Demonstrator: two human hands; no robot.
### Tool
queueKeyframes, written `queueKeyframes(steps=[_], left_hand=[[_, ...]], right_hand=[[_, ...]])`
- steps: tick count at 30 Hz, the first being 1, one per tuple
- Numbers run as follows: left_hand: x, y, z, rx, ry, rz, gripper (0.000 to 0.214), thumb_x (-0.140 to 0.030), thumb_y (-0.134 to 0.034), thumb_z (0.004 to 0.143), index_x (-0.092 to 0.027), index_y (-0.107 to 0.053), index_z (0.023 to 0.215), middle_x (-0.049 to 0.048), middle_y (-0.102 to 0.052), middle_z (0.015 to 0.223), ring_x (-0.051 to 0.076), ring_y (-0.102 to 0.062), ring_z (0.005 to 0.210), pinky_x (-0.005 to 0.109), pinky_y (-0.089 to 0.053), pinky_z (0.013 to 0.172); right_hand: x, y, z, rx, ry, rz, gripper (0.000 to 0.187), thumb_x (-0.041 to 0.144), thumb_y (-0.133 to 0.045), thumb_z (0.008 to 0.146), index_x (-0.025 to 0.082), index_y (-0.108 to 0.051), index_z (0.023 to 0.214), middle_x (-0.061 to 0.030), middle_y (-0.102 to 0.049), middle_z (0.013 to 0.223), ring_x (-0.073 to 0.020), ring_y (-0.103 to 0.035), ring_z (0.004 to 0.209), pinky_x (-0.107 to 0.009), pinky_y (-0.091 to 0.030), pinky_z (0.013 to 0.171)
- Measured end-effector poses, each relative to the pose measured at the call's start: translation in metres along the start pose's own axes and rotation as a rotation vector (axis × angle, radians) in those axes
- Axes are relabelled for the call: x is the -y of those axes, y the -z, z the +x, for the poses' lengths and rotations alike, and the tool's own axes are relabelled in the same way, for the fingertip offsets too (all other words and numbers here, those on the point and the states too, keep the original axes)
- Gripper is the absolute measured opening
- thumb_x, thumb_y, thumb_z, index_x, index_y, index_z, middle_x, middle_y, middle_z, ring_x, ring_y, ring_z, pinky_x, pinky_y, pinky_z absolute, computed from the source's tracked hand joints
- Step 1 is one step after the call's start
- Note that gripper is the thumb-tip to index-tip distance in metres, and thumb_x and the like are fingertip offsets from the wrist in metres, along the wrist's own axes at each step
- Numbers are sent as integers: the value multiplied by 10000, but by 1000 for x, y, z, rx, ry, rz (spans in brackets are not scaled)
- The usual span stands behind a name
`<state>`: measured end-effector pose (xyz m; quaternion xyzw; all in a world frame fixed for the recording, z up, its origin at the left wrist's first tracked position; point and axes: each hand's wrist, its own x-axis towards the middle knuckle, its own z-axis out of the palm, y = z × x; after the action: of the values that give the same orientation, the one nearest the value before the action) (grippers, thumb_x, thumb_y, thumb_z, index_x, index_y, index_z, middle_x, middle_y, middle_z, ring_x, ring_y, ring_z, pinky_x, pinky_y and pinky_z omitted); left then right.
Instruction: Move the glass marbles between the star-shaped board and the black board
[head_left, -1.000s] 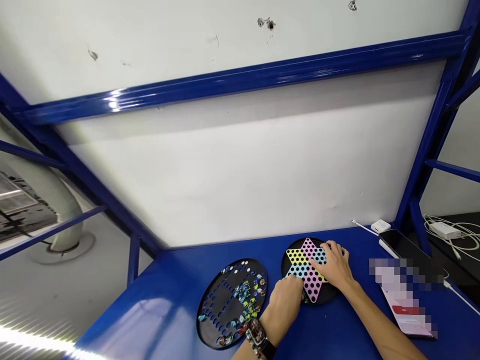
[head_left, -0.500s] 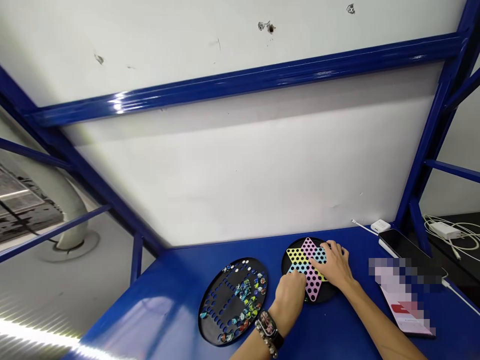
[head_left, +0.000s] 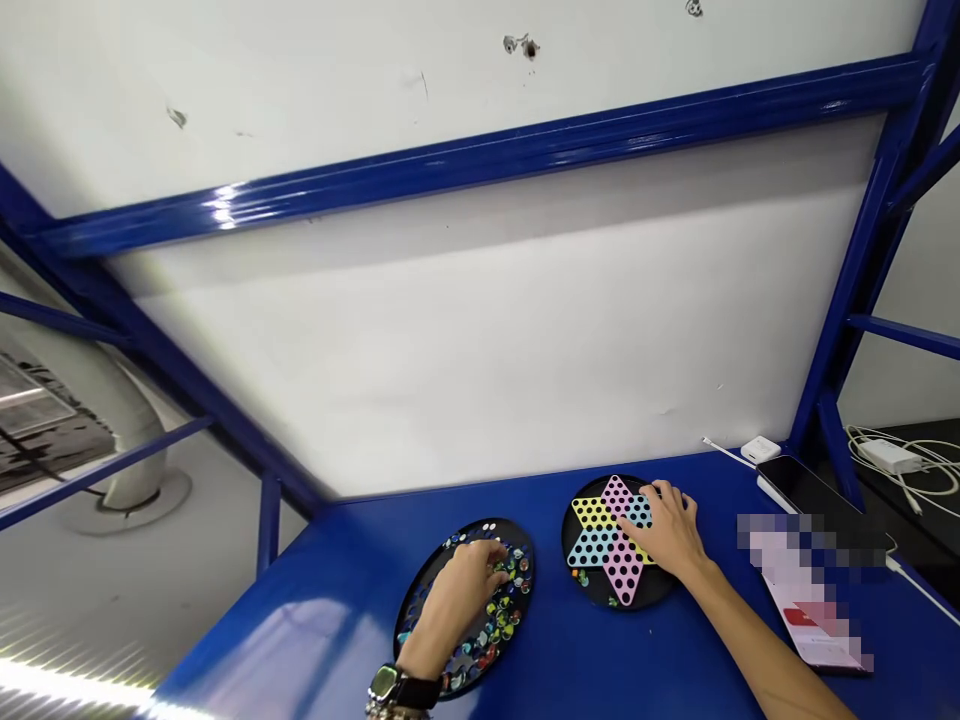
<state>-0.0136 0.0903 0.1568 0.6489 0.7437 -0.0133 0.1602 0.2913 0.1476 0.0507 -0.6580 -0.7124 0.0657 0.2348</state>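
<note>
My left hand (head_left: 459, 588), with a watch and beads at its wrist, hovers over a round black tray (head_left: 405, 620) with rows of holes. Its fingers are bent, with a gap between thumb and fingers, above many coloured glass marbles (head_left: 504, 622). My right hand (head_left: 669, 528) rests on a star-shaped Chinese checkers board (head_left: 622, 548) in pink, yellow and blue with dark holes. The thumb lies on the star and the other fingers are spread over its right side. A few small marbles (head_left: 581, 576) sit on the board's black round base near the star.
Both boards stand on a blue table (head_left: 570, 670). To the right lie a dark phone (head_left: 810, 490), another phone with a lit screen (head_left: 814, 620), a white charger (head_left: 760, 450) and cables. A blue metal frame (head_left: 480, 165) with white panels rises behind.
My left hand has moved left from the star board to over the marble tray, and its closed fingers have opened out. My right hand stays on the star board.
</note>
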Motion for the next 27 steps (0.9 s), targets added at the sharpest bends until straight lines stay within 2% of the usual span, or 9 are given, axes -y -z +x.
queueKeyframes(steps=[3,7,10,13,16,20,23,27], left_hand=[[-8,1,-2,-32,-54,-14,315,-199,-582,872,-186,-712,1159,69,-752,1181,233,-685,1099,271,-486,888],[-50,-4,-16,-97,-195,-79,291,-238,-527,930,-243,-707,1159,23,-750,1166,193,-691,1033,267,-491,890],[-90,-16,-29,-22,-316,-26,245,-267,-609,912,-277,-723,1128,10,-749,1144,213,-696,1033,301,-507,892],[-115,-28,-36,63,-323,184,257,-243,-668,884,-199,-728,1130,109,-726,1172,302,-679,1093,357,-525,868],[-121,-35,-37,99,-333,236,260,-213,-675,881,-153,-730,1128,160,-721,1148,337,-676,1086,373,-525,856],[-114,-43,-33,119,-412,88,265,-321,-702,877,-231,-737,1124,98,-737,1127,303,-689,1054,357,-512,875],[-111,-50,-27,97,-363,8,217,-379,-650,908,-228,-757,1022,78,-749,1085,272,-697,1014,335,-505,848],[-113,-54,-21,128,-329,-36,165,-380,-672,881,-253,-770,921,20,-775,943,207,-709,887,267,-479,739]], right_hand=[[0,1,0,12,-6,4,496,585,-534,908,205,-617,1216,-153,-572,1322,-325,-531,1243,-536,-316,1091],[0,1,0,21,-3,3,489,592,-519,912,216,-621,1208,-151,-570,1329,-320,-522,1254,-528,-309,1095],[0,2,0,18,-8,0,497,595,-521,910,217,-621,1217,-148,-572,1329,-320,-523,1247,-531,-304,1097],[0,3,0,12,-9,-9,484,576,-519,918,214,-626,1221,-150,-574,1327,-324,-526,1247,-534,-304,1096],[1,5,0,17,-4,-9,482,570,-527,920,208,-631,1221,-156,-576,1321,-329,-532,1243,-533,-314,1090],[2,5,1,25,-7,-10,504,582,-535,914,205,-620,1238,-158,-569,1328,-323,-528,1254,-532,-315,1093],[2,4,0,17,-14,-13,495,578,-532,917,213,-616,1241,-153,-573,1324,-316,-531,1248,-527,-310,1095],[1,4,0,11,-1,-5,456,544,-544,918,221,-620,1230,-147,-580,1323,-320,-530,1238,-530,-306,1093]])
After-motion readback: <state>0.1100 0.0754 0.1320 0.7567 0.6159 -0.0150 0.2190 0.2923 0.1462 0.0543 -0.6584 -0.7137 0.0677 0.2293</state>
